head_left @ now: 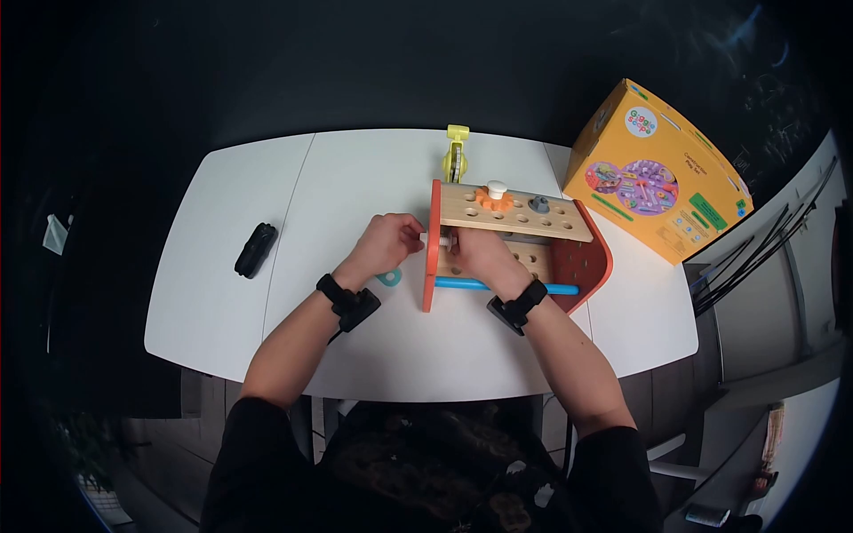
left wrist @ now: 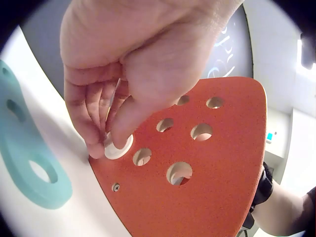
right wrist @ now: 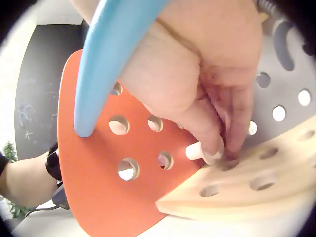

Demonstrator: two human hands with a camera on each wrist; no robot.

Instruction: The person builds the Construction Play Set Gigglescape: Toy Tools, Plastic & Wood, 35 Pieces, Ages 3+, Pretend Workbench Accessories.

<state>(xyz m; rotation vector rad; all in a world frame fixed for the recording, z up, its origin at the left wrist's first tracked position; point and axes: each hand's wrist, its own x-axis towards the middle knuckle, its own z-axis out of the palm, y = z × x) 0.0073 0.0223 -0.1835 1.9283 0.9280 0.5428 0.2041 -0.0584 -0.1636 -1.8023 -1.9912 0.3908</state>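
A wooden toy workbench with red side panels [head_left: 432, 266] stands on the table. At the outer face of the left panel, my left hand [head_left: 384, 246] pinches the round white head [left wrist: 121, 148] of a toy bolt. Inside the bench, under the pegboard top [head_left: 462, 211], my right hand [head_left: 487, 260] reaches in. Its thumb and fingers pinch a white nut [right wrist: 215, 155] at the end of the white bolt shank [right wrist: 194, 151], beside the panel's inner face. A blue rod [right wrist: 106, 64] crosses in front of the right hand.
A teal strip with holes [left wrist: 29, 163] lies left of the bench. On the bench top sit an orange gear [head_left: 494, 202], a white knob [head_left: 497, 188] and a grey piece [head_left: 538, 205]. A yellow-green toy [head_left: 456, 155], a yellow box [head_left: 662, 169] and a black case [head_left: 256, 250] stand around.
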